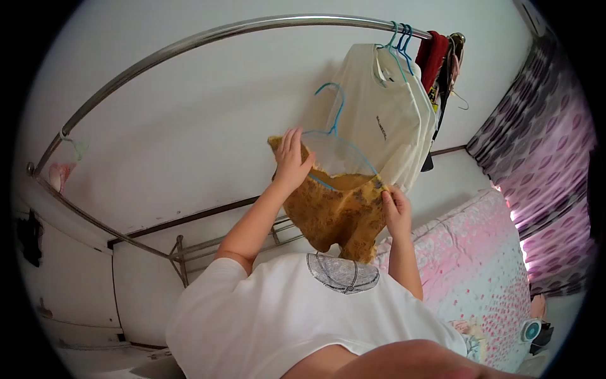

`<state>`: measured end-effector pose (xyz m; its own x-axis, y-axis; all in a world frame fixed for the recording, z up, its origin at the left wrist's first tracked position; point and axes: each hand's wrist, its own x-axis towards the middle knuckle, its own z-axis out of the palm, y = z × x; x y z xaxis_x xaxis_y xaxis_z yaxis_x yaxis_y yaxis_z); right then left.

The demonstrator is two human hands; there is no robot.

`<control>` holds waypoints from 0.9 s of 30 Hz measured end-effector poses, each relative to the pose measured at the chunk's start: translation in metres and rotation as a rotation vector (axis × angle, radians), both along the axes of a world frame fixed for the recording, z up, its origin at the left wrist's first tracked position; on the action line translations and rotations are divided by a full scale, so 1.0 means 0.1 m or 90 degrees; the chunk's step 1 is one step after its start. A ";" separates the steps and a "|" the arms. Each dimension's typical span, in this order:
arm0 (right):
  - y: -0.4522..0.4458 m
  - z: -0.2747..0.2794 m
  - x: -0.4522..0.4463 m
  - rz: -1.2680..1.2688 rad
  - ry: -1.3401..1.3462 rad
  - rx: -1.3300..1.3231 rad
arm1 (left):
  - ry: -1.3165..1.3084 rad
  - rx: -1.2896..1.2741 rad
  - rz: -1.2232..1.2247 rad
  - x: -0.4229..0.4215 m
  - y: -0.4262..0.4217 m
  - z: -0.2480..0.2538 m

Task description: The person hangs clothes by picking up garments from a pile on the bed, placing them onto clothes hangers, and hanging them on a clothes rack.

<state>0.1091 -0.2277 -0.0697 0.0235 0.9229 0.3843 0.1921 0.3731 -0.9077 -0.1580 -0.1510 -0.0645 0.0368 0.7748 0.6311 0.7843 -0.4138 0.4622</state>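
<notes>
A mustard-yellow patterned top [334, 208] hangs on a light blue clothes hanger [339, 114] in front of me, its hook free in the air below the rail. My left hand [292, 158] lies against the garment's left shoulder, fingers stretched out over the cloth. At the opposite shoulder my right hand [396, 207] pinches the fabric near the hanger's end. The neckline sags below the hanger's bar, and the lower hem hangs in uneven folds.
A curved metal clothes rail [252, 25] runs overhead, carrying cream shirts [379, 120] on hangers and dark red cloth [432, 60]. Behind on the right lies a bed with a pink floral cover [467, 271]. Patterned curtains [543, 145] hang beyond it. A metal rack [202, 252] stands low by the wall.
</notes>
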 end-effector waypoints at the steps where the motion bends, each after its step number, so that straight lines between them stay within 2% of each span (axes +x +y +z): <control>1: 0.08 0.05 0.01 -0.018 -0.008 0.002 | -0.003 0.032 -0.011 0.04 0.10 0.09; 5: 0.38 0.49 -0.22 -0.117 -0.054 0.045 | 0.061 0.009 -0.078 0.25 0.58 0.51; 8: 0.75 0.76 -0.39 -0.136 0.008 0.110 | -0.002 0.005 -0.173 0.44 0.80 0.80; 12: 1.25 0.98 -0.55 -0.202 0.025 0.220 | -0.071 0.025 -0.280 0.57 0.91 0.85; 15: 1.50 1.03 -0.64 -0.268 -0.028 0.262 | -0.049 0.069 -0.295 0.60 0.94 0.77; 21: 1.92 0.84 -0.65 -0.303 -0.119 0.200 | -0.088 0.030 -0.338 0.55 1.10 0.61; 27: 1.85 0.87 -0.63 -0.391 -0.195 0.165 | -0.096 0.047 -0.381 0.51 1.19 0.64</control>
<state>0.0461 -0.0422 0.0178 0.3641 0.6564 0.6608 0.6661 0.3124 -0.6773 -0.1066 -0.0323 -0.0001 0.3575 0.6020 0.7140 0.3346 -0.7964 0.5038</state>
